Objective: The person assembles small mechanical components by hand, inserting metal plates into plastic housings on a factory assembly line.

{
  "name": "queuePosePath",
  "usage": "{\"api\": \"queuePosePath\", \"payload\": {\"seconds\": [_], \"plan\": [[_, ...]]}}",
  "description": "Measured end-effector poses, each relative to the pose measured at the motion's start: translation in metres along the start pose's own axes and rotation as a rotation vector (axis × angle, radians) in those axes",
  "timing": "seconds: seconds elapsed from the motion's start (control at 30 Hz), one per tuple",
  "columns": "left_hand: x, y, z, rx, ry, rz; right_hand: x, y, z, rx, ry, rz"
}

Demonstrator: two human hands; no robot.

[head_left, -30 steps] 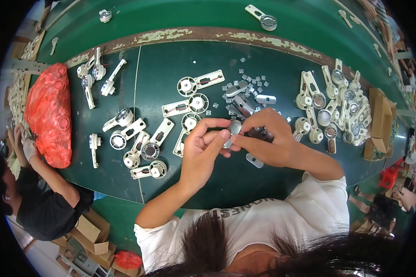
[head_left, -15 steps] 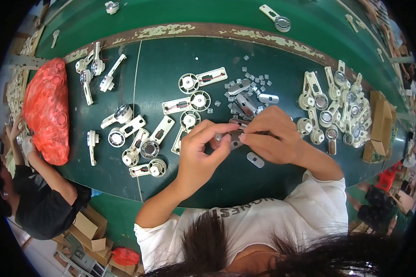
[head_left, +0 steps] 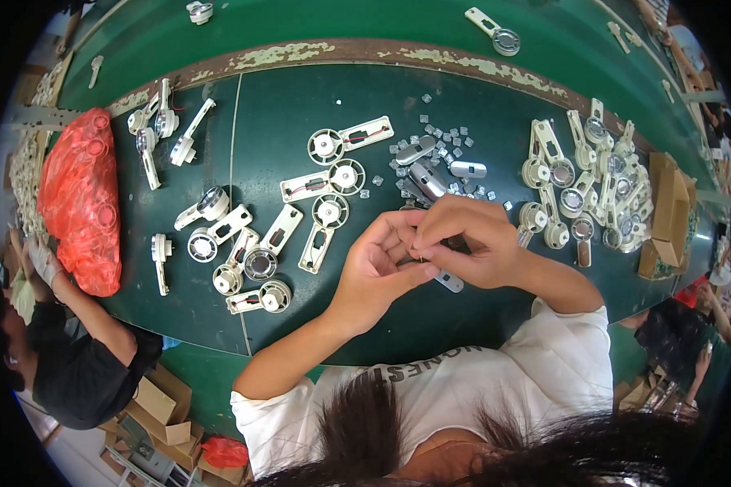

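My left hand [head_left: 375,261] and my right hand [head_left: 477,246] meet above the table in front of me, fingertips almost touching. The left fingers are curled, with the thumb reaching toward the right hand. My right thumb and forefinger pinch together; whatever lies between the fingers is too small and hidden to name. Partly covered by the hands is a grey oval plate [head_left: 450,282]. Just beyond them lie more grey oval covers [head_left: 427,180] and several small clear square pieces [head_left: 439,132]. White handheld fan bodies [head_left: 320,234] with round grilles lie left of my hands.
A heap of assembled fans [head_left: 617,191] and an open cardboard box [head_left: 668,215] stand at the right. At the left lies a red plastic bag [head_left: 81,203], beside another person's gloved hand [head_left: 45,261]. Behind a worn raised edge [head_left: 365,53] runs a green belt [head_left: 341,20] carrying fans.
Both hands have drawn closer together and dipped slightly toward me. The grey oval plate seen between the fingers earlier is now hidden. The person at the left has shifted their hands.
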State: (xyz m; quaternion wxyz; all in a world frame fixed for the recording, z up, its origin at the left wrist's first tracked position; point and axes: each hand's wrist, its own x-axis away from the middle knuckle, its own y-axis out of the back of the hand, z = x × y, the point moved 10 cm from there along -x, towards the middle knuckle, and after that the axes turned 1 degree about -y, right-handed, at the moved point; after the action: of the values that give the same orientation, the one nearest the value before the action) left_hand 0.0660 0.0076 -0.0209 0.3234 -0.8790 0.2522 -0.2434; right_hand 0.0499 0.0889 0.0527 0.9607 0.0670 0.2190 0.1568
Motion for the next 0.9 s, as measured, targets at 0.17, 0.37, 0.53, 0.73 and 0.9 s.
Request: {"api": "queuePosePath", "payload": {"seconds": [0.17,0.37,0.53,0.73,0.9], "plan": [[-0.001,0.008,-0.010,0.018,-0.022,-0.027,0.002,0.009,0.012,0.162,0.140,-0.066],[0.002,0.017,-0.010,0.046,-0.033,-0.122,0.008,0.000,0.045,0.737,0.507,-0.029],[0.003,0.021,-0.007,-0.032,-0.031,-0.130,0.009,0.007,0.040,0.633,0.475,-0.102],[0.003,0.025,-0.010,-0.046,-0.046,-0.169,-0.003,0.007,0.029,0.569,0.300,0.004],[0.001,0.012,-0.017,-0.211,-0.122,-0.096,-0.003,0.006,0.009,0.398,0.121,0.044]]}}
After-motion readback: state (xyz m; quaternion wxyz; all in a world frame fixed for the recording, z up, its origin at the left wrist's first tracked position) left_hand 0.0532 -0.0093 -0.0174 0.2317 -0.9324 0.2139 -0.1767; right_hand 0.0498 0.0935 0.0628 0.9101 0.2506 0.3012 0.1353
